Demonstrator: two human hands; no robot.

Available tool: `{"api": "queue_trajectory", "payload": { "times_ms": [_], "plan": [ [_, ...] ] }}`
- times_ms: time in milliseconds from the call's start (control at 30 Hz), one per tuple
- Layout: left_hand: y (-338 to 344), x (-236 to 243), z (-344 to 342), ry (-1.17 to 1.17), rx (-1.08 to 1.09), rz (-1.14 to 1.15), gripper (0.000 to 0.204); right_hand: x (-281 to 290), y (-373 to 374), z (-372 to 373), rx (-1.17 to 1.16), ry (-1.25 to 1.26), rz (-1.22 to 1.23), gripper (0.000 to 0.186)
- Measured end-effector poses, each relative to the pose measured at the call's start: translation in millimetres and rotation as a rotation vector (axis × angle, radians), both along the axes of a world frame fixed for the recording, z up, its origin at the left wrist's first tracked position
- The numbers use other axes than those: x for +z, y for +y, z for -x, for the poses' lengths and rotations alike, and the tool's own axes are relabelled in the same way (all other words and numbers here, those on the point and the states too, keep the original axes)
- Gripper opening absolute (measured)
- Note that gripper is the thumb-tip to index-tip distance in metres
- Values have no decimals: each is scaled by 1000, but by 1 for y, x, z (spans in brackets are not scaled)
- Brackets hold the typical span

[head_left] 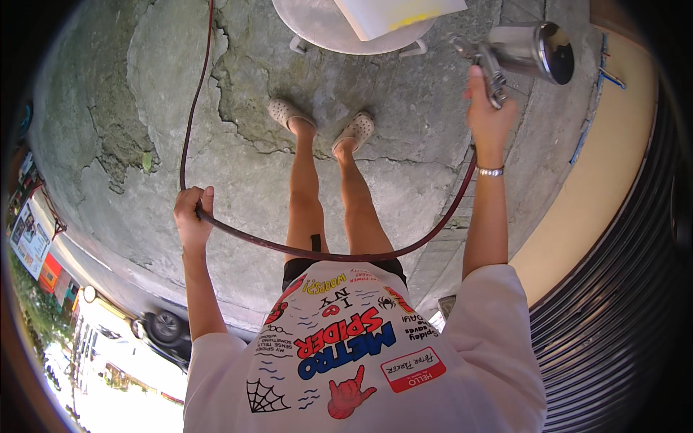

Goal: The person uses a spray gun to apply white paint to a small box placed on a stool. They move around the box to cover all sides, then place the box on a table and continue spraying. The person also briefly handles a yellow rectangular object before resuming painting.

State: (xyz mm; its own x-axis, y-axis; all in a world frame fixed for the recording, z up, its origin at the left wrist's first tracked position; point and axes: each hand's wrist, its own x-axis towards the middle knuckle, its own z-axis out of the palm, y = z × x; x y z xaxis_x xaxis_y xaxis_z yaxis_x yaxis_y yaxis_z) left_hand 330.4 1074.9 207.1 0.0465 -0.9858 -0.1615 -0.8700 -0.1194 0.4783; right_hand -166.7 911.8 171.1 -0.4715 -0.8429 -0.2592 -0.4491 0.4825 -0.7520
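Note:
My left hand (194,213) is closed around a dark red hose (303,252), which runs up from it toward the far floor and loops across my legs to the right. My right hand (489,115) grips a metal spray gun (492,76) with a large silver cup (534,52), raised at the upper right; the hose rises to just under this hand. Beyond my feet, at the top edge, a pale board (375,13) marked with yellow lies on a round light-grey stand (307,18), left of the spray gun and apart from it.
I stand on cracked concrete floor (130,137) in pale clogs. A beige ledge (592,187) and dark corrugated shutter (599,346) run along the right. A parked dark car (162,332) and signboards (32,238) show at the lower left.

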Motion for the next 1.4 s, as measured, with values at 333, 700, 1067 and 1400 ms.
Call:
{"api": "queue_trajectory", "payload": {
  "times_ms": [333,700,1067,1400],
  "plan": [
    [-9,5,-3,-19,-38,9,37,15,35,-52,205,-31,-25,37],
    [-13,3,1,2,-5,-8,36,32,42,-68,348,-241,-28,39],
    [-25,4,16,2,-64,-1,40,-7,-16,2,161,98,67,42],
    [-36,10,29,6,-97,-15,39,-21,-52,55,83,224,105,44]
  ]
}}
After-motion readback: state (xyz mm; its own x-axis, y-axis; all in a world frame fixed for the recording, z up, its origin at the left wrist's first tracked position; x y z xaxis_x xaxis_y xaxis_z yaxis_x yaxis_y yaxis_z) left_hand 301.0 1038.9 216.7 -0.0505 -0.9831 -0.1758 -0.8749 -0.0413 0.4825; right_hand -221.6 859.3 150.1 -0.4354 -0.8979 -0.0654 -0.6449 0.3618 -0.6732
